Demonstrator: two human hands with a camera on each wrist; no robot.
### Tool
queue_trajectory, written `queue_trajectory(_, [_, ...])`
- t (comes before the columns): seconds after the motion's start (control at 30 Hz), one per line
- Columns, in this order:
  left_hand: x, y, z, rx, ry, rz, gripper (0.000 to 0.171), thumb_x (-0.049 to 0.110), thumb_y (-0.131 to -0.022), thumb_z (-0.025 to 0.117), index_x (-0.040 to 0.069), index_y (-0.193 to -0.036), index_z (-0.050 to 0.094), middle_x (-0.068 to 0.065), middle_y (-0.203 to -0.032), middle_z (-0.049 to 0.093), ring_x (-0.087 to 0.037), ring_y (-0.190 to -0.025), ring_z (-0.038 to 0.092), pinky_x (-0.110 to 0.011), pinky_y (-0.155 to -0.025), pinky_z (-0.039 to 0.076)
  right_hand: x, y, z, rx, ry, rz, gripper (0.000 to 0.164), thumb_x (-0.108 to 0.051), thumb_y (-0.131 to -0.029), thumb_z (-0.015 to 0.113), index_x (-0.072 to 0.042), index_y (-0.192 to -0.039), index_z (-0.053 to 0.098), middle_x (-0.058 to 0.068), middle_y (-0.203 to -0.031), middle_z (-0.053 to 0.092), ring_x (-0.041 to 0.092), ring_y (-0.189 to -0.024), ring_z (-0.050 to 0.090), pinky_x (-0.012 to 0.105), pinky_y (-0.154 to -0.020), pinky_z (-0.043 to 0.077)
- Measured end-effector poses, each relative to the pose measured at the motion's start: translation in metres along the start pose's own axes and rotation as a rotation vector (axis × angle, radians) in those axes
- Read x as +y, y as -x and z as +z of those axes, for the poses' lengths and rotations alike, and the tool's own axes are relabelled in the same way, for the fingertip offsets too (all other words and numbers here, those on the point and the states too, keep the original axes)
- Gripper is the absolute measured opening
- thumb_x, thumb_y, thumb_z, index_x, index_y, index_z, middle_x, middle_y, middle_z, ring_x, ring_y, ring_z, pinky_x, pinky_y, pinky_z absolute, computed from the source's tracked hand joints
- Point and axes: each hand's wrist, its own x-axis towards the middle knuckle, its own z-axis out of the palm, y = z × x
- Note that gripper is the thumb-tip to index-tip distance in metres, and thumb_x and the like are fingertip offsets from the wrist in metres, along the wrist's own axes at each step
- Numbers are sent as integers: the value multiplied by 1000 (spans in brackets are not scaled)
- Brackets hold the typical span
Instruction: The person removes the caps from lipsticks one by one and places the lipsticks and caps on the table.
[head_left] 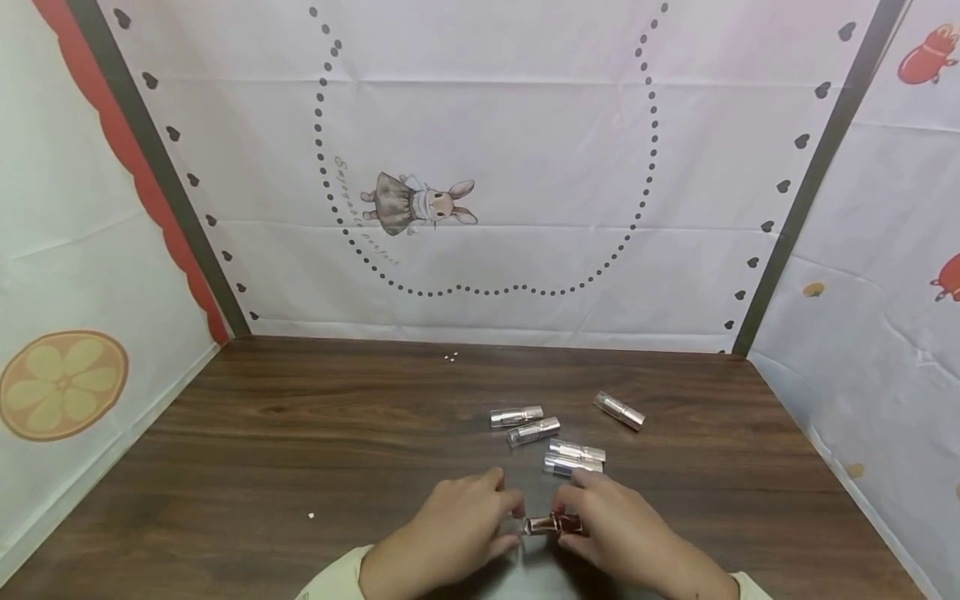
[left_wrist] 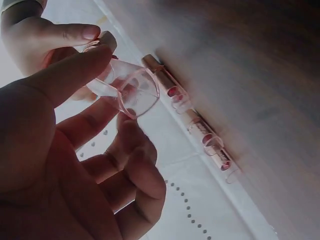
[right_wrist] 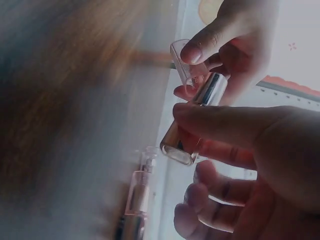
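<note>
My left hand (head_left: 465,521) pinches a clear plastic lipstick cap (left_wrist: 137,92) between thumb and fingertips. The other fingers of that hand are bent below it. In my right hand (head_left: 618,525) is a shiny gold lipstick tube (right_wrist: 182,142), gripped between thumb and index finger. Cap and tube are close together, roughly in line, low over the front of the table. In the right wrist view the cap's open end is beside the tube's silvery collar; I cannot tell whether they touch. Just beyond my right fingertips lie two capped lipsticks (head_left: 577,451), side by side.
Further back on the dark wood table (head_left: 360,442) lie two more lipsticks (head_left: 534,432) near each other, and a single lipstick (head_left: 619,411) to the right. Small white bits (head_left: 451,358) are at the back. Printed cloth walls (head_left: 525,167) enclose the table's back and sides.
</note>
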Motion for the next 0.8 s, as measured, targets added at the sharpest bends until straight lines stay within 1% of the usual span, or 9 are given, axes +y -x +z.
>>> queue_trajectory(0.1, [-1, -1, 2, -14, -7, -22, 23, 46, -82, 77, 32, -98, 71, 10, -86, 59, -6, -68, 58, -25, -54, 44, 3, -3, 2, -44, -123, 29, 22, -21, -78, 83, -22, -94, 68, -15, -74, 52, -4, -64, 43, 19, -56, 40])
queue_trajectory(0.2, [-1, -2, 3, -39, -2, -27, 23, 47, -82, 77, 32, -98, 71, 10, -85, 61, -5, -65, 56, -25, -53, 42, 6, -6, 5, -97, -264, 48, 19, -18, -81, 81, -21, -94, 67, -18, -65, 51, -6, -57, 43, 18, -52, 39])
queue_trajectory(0.27, [-2, -2, 4, -45, 6, -22, 23, 48, -82, 77, 32, -98, 71, 10, -84, 62, -5, -63, 55, -24, -52, 41, 9, -8, 7, -126, -351, 61, 18, -17, -82, 81, -18, -94, 67, -18, -62, 52, -6, -54, 45, 18, -51, 41])
queue_trajectory(0.37, [-3, -4, 5, -44, 20, -13, 23, 47, -82, 78, 31, -97, 71, 10, -84, 64, -4, -62, 55, -24, -51, 40, 12, -10, 10, -153, -448, 71, 18, -14, -83, 80, -17, -94, 66, -17, -62, 56, -6, -53, 49, 18, -51, 44])
queue_trajectory(0.57, [-3, -5, 6, -35, 60, -25, 23, 46, -80, 79, 31, -96, 72, 13, -85, 66, -3, -65, 57, -24, -53, 41, 15, -11, 18, -158, -533, 70, 20, -12, -82, 80, -19, -92, 64, -16, -65, 62, -5, -55, 54, 19, -52, 47])
queue_trajectory(0.67, [-4, -5, 7, -24, 87, -30, 23, 45, -79, 80, 30, -95, 71, 15, -81, 65, -1, -64, 56, -25, -52, 40, 15, -11, 21, -153, -555, 75, 20, -11, -82, 80, -19, -92, 64, -14, -65, 63, -4, -55, 55, 19, -52, 48])
queue_trajectory(0.8, [-3, -6, 7, -24, 130, -39, 22, 42, -79, 81, 29, -94, 71, 17, -75, 62, 2, -62, 52, -23, -53, 37, 14, -12, 22, -150, -557, 74, 20, -10, -82, 80, -19, -90, 63, -14, -65, 64, -5, -55, 56, 19, -53, 48])
